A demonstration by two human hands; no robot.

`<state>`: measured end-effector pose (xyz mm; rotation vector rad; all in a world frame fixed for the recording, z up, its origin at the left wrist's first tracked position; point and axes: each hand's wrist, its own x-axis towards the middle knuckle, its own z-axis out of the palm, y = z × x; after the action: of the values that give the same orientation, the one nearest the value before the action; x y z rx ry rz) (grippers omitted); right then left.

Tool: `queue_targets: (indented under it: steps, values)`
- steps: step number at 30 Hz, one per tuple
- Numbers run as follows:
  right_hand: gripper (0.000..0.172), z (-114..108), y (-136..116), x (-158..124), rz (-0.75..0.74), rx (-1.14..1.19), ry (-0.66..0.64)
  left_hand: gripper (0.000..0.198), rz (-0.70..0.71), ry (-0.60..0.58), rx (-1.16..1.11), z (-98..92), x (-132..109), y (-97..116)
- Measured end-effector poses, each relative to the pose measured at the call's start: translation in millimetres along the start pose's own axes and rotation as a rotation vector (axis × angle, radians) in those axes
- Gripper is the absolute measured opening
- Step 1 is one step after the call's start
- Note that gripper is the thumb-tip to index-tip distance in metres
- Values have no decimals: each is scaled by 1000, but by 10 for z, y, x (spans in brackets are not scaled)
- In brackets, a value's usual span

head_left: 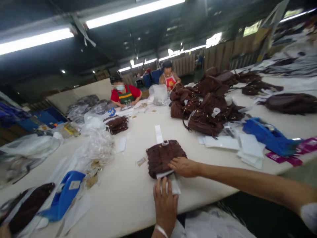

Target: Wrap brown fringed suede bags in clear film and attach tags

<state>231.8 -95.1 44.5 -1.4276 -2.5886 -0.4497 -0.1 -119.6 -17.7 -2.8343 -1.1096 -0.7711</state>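
Observation:
A dark brown fringed handbag (pixel 162 157) lies on the white table in front of me, with a pale fitting on its top edge. My right hand (pixel 183 166) lies flat on the bag's near right corner, its fingers stretched over the brown material. Just below the bag, my left hand (pixel 165 195) rests with fingers stretched and slightly apart on a white sheet (pixel 176 186) that reaches under the bag's near edge. The left fingertips partly cover that sheet. A white strip (pixel 158 134) sticks out behind the bag, and a small tag (pixel 141 161) lies to its left.
Brown bags (pixel 208 105) are heaped at the back right. Blue tape dispensers stand right (pixel 269 135) and left (pixel 65 195). White cards (pixel 251 147) lie right; clear plastic (pixel 95 138) lies left. Two people sit across the table (pixel 138 132). Another person's hand (pixel 5 230) shows bottom left.

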Motion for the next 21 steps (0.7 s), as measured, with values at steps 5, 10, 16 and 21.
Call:
queue_targets:
  steps: [5, 10, 16, 21]
  values:
    - [38, -58, 91, 98, -81, 78, -120, 47, 33, 11, 26, -50, 23, 70]
    - [36, -116, 96, 169, -58, 59, -110, 52, 119, -27, 86, 74, 47, 58]
    - [34, -180, 22, 328, -40, 3, -118, 43, 237, -87, 180, 166, 83, 64]
    - [32, -234, -87, 429, -18, -80, -46, 42, 274, -125, 178, 201, 82, 75]
